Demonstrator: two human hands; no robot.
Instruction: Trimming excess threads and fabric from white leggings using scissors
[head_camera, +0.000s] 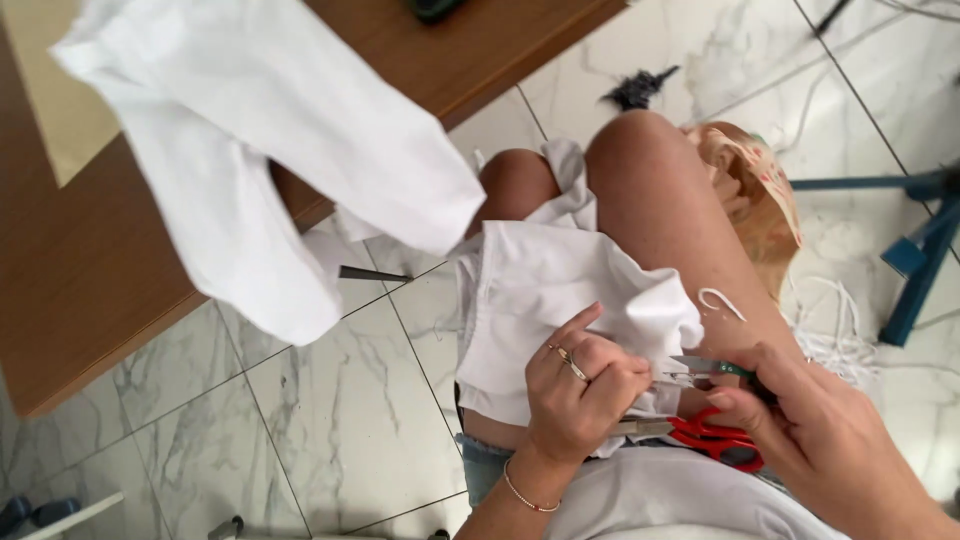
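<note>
A white piece of fabric (550, 300) lies across my bare thighs. My left hand (580, 395), with a ring and a thin bracelet, pinches the fabric's lower right edge. My right hand (815, 435) comes in from the right and holds a small green-handled metal snipping tool (705, 368), whose tip touches the fabric right beside my left fingers. Red-handled scissors (715, 440) lie on my lap just under both hands, blades pointing left. A small white curved scrap (722, 301) rests on my right thigh.
A white garment (280, 150) hangs off the brown wooden table (80, 270) at upper left. The floor is marble tile (330, 420). A beige patterned cloth (760, 195) lies beside my leg, with white cords (835, 330), a blue metal stand (925, 250) and a dark scrap (638, 88) nearby.
</note>
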